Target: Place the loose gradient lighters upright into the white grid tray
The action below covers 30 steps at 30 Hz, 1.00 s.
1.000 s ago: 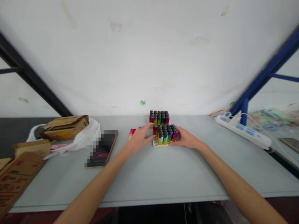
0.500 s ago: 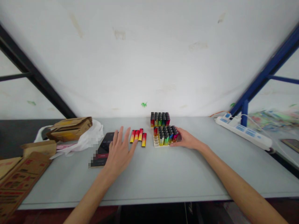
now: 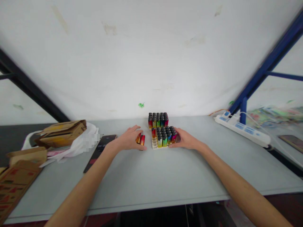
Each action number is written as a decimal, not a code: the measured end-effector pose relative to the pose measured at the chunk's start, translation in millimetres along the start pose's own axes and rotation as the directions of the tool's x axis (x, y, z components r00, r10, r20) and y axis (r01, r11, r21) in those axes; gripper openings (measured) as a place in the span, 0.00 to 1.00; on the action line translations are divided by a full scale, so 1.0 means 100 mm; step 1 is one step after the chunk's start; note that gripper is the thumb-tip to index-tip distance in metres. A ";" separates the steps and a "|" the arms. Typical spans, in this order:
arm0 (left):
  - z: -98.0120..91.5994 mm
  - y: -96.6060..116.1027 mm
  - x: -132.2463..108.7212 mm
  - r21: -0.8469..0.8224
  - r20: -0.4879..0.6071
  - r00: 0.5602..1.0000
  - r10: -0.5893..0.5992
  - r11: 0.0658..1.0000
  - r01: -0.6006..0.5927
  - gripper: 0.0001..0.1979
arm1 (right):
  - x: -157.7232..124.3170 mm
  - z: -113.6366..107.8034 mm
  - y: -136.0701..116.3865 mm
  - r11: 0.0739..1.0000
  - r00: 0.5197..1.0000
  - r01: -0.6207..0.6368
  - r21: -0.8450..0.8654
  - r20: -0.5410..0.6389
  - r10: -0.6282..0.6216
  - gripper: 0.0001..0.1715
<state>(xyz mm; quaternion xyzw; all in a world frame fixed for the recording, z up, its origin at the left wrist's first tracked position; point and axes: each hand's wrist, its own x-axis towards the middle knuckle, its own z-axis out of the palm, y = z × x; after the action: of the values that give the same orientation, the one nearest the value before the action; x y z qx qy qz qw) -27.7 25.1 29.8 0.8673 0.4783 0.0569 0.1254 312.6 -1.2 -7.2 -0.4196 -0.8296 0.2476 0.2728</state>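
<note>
My left hand [image 3: 129, 138] curves over a few loose red-and-yellow lighters [image 3: 142, 140] lying on the table. Its thumb is on their near side and its fingers are on the far side, spread apart; part of the lighters is hidden under it. My right hand [image 3: 186, 139] grips the right side of a white slotted tray [image 3: 154, 144], thumb at the near corner. Several upright lighters [image 3: 165, 138] with black tops and bright fading colours fill most of this tray. Its left column has bare slots near the front and one red lighter [image 3: 154, 132] towards the back.
Behind the tray stands another block of upright lighters [image 3: 158, 120]. A dark phone [image 3: 98, 149] lies left of my left hand. Cardboard boxes [image 3: 62, 134] and a white plastic bag [image 3: 91, 130] are at the left. A white power strip [image 3: 243, 130] runs along the right, near another phone [image 3: 292, 142].
My left hand has moved right, from above the phone to the loose lighters, and its fingers have curled around them. My right hand stays on the tray. The view has shifted slightly.
</note>
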 end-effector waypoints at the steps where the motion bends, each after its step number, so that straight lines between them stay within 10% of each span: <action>1: -0.01 0.01 0.01 -0.012 0.012 1.000 0.008 1.000 -0.008 0.41 | 0.00 0.00 -0.01 1.000 1.000 0.000 0.002 0.000 0.000 0.46; 9: 0.03 0.23 0.17 -0.216 -0.148 0.984 0.101 0.967 -0.132 0.11 | 0.00 0.00 -0.01 1.000 1.000 0.005 0.000 -0.002 -0.005 0.44; 15: 0.24 0.43 0.23 -0.546 -0.428 0.900 -0.085 0.817 -0.183 0.13 | 0.00 0.01 0.01 1.000 1.000 0.009 -0.003 -0.006 -0.009 0.44; 21: 0.29 0.47 0.17 -0.845 -0.393 0.862 -0.319 0.495 -0.202 0.20 | -0.01 0.02 0.03 0.999 1.000 0.000 0.034 -0.006 0.000 0.47; 30: 0.28 0.62 0.06 -0.969 -0.229 0.924 -0.305 0.164 -0.186 0.21 | -0.03 -0.01 0.03 1.000 1.000 -0.014 0.015 0.004 0.014 0.47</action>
<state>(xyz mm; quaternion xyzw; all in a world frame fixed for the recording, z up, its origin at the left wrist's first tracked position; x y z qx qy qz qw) 32.0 -6.4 19.7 0.5300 0.3751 0.5106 0.5636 315.9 -1.8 -9.1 -0.4228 -0.8252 0.2567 0.2726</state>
